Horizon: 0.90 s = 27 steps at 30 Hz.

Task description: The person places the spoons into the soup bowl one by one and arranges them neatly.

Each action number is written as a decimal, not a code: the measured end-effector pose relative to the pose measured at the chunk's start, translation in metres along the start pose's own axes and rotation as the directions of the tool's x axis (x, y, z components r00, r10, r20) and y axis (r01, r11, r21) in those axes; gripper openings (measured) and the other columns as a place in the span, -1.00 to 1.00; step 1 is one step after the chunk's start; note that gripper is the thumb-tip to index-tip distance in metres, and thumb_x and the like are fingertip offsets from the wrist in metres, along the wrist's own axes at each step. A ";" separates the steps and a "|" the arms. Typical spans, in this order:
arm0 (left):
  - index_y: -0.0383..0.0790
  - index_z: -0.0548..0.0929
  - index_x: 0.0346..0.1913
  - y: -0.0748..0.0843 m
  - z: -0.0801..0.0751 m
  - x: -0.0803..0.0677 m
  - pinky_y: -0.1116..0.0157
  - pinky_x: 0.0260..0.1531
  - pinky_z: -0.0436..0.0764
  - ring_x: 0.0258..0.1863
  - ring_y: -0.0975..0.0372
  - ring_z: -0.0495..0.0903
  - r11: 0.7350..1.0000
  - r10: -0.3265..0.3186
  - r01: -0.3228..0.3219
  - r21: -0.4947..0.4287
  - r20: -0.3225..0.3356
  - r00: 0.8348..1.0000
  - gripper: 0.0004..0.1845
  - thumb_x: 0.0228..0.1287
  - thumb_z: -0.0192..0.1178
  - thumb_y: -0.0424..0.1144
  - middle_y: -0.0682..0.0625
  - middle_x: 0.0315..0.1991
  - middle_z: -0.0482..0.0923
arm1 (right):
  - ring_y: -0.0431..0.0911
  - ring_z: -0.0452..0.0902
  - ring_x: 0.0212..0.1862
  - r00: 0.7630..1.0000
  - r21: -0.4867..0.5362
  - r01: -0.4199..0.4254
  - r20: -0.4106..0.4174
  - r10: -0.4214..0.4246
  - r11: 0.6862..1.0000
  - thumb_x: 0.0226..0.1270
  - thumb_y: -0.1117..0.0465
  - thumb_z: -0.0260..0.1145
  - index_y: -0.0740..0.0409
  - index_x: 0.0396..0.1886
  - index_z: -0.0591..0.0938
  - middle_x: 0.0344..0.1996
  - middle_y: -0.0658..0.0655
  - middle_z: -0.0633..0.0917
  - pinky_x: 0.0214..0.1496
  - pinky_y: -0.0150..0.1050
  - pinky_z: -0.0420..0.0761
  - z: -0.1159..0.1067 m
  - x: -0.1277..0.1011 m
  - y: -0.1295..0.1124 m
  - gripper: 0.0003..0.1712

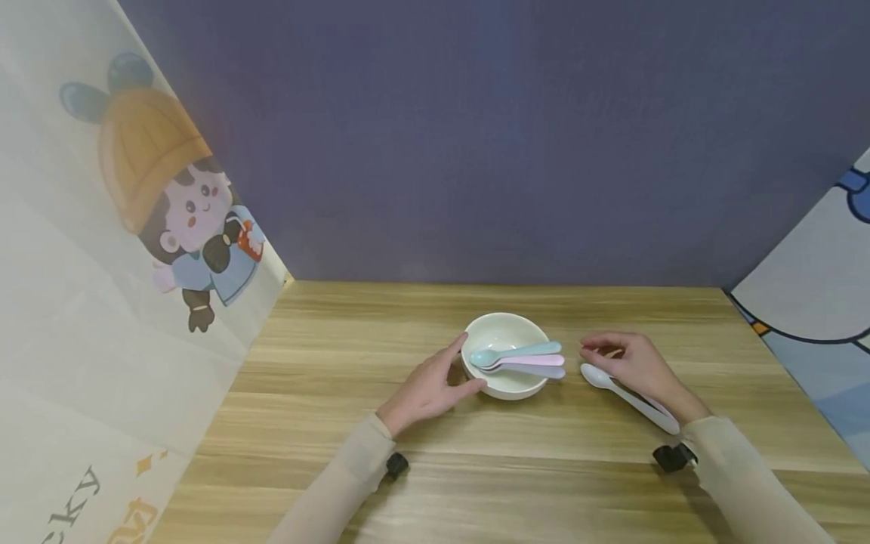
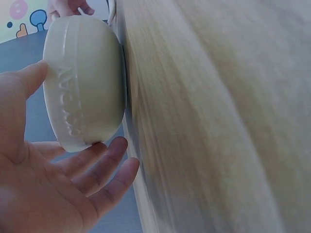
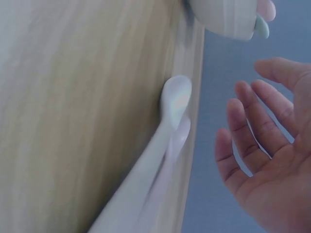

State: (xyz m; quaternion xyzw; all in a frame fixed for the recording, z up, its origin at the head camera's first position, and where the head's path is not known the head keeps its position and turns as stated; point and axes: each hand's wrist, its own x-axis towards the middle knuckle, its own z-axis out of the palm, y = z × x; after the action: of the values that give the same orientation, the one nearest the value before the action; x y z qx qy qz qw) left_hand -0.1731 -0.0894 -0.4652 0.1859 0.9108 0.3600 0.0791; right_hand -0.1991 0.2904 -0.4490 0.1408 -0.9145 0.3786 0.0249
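The cream bowl (image 1: 504,355) stands on the wooden table (image 1: 340,363), just in front of the left hand (image 1: 430,389) and to the left of the right hand (image 1: 635,366). Three plastic spoons lie across it with their handles sticking out over the rim toward the right hand — a teal spoon (image 1: 516,352) farthest from the person, a pink spoon (image 1: 530,360) in the middle and a lavender spoon (image 1: 537,370) nearest.

The left hand cups the near-left side of the bowl: its fingers reach up along the wall and its thumb lies by the base. In the left wrist view the fingers (image 2: 104,162) are straight and spread, their tips at the lower edge of the bowl (image 2: 82,82); whether they press it or only brush it is hard to tell.

A white spoon (image 1: 628,398) lies flat on the table beneath and beside the right hand, bowl end pointing toward the cream bowl, handle running back toward the wrist. The right hand hovers just above it, fingers loosely bent and holding nothing — the right wrist view shows the palm open, fingers (image 3: 252,136) apart, with the white spoon (image 3: 167,126) close by but untouched.

A purple wall (image 1: 476,136) rises beyond the hands; a cartoon-printed panel (image 1: 136,227) stands off to the left.
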 end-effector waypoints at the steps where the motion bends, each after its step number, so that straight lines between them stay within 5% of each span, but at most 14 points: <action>1: 0.04 -0.01 0.76 0.000 0.000 0.000 -0.05 0.57 0.41 0.56 0.06 0.41 1.000 -0.002 0.002 0.002 0.001 1.000 0.06 0.43 0.19 0.42 -0.09 0.49 0.53 | -0.38 0.65 -0.18 1.000 -0.002 -0.011 0.000 0.011 1.000 0.49 0.10 0.46 0.25 0.10 0.80 -0.04 0.20 0.85 -0.17 -0.43 0.70 0.000 -0.002 0.003 -0.64; 27: 0.05 -0.01 0.76 0.000 -0.001 0.001 -0.05 0.61 0.35 0.60 0.02 0.35 1.000 -0.009 0.008 0.010 0.015 1.000 0.06 0.43 0.19 0.42 -0.10 0.54 0.47 | -0.55 0.55 -0.19 0.995 -0.081 -0.096 -0.032 0.094 0.992 0.46 0.07 0.49 0.17 0.09 0.82 -0.03 0.22 0.86 -0.20 -0.49 0.59 -0.011 -0.025 0.044 -0.65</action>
State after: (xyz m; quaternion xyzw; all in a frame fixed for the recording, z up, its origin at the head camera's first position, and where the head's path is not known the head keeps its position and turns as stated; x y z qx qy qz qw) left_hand -0.1746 -0.0894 -0.4642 0.1850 0.9127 0.3539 0.0864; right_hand -0.1881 0.3334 -0.4749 0.0905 -0.9346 0.3432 0.0255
